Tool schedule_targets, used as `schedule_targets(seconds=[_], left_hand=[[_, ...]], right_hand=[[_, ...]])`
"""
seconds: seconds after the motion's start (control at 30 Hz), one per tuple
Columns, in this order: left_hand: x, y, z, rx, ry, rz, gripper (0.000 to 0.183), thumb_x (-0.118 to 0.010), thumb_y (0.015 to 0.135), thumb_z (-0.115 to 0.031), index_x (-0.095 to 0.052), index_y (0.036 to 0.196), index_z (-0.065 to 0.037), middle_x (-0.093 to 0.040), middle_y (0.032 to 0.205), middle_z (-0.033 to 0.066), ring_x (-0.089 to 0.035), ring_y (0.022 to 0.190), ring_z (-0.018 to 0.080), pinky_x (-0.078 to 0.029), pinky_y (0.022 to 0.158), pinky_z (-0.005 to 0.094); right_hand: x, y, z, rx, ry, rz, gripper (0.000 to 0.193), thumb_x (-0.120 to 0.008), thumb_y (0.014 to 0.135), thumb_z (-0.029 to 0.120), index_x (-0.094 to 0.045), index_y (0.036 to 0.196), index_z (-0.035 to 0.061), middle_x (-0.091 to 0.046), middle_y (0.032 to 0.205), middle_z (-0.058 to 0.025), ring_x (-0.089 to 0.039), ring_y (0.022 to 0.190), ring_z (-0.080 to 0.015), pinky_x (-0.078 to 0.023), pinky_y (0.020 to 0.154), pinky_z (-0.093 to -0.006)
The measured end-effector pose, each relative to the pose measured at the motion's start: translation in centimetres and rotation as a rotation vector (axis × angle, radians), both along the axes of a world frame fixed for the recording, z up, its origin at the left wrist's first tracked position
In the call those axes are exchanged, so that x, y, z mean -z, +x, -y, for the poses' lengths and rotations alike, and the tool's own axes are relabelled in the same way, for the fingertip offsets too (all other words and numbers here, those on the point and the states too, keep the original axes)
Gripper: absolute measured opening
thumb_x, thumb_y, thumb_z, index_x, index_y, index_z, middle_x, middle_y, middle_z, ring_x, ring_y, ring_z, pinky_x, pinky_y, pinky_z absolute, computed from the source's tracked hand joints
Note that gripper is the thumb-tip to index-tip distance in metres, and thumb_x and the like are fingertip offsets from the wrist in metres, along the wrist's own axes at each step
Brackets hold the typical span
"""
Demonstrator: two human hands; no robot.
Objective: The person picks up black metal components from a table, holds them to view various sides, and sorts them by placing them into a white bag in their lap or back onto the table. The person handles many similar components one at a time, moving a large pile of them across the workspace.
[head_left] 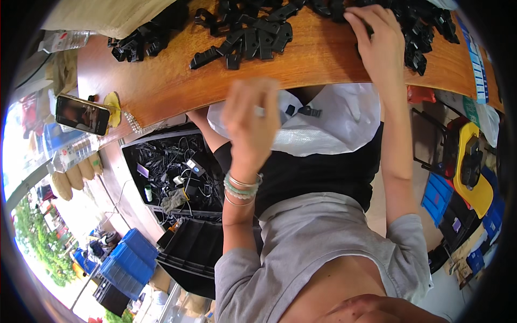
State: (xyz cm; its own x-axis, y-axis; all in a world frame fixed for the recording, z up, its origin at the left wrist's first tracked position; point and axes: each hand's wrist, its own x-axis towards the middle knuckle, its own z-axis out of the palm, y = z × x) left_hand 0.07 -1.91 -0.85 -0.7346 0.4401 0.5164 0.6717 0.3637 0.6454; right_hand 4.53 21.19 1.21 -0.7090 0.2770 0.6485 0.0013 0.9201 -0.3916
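Observation:
Small black plastic parts (258, 40), shaped like clips or buckles, lie in heaps along the far side of the wooden table (177, 81). At the table's far right, my right hand (379, 37) reaches among them, its thumb and fingertips closed on a black plastic part (337, 11). My left hand (251, 110) is raised just off the table's near edge. Motion smears its fingers, so whatever they hold, if anything, cannot be made out. Below it, a white plastic sack (328, 129) lies over my lap with a black part (311, 111) on it.
A phone (82, 114) leans at the table's left end beside a string of beads (133, 123). Under the table on the left stands a black crate (156, 202) of black parts and cables. Blue crates (129, 264) are farther left. A yellow stool-like item (476, 177) stands right.

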Motion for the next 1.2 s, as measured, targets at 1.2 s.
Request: schedule_targets(seconds=[1.2], left_hand=[[-1.6,1.1,-3.6,0.347,0.596,1.229,0.025,-0.058,0.086,0.0,-0.057,0.11,0.009,-0.064,0.098,0.0138,-0.065,0.084,0.0186,-0.053,0.073,0.0247]], right_hand=[[1.7,2.8,6.6,-0.355,-1.093,-0.143,0.017,-0.063,0.081,-0.007,-0.065,0.098,-0.0039,-0.06,0.098,-0.0086,-0.058,0.079,-0.0101,-0.051,0.063,-0.0209]])
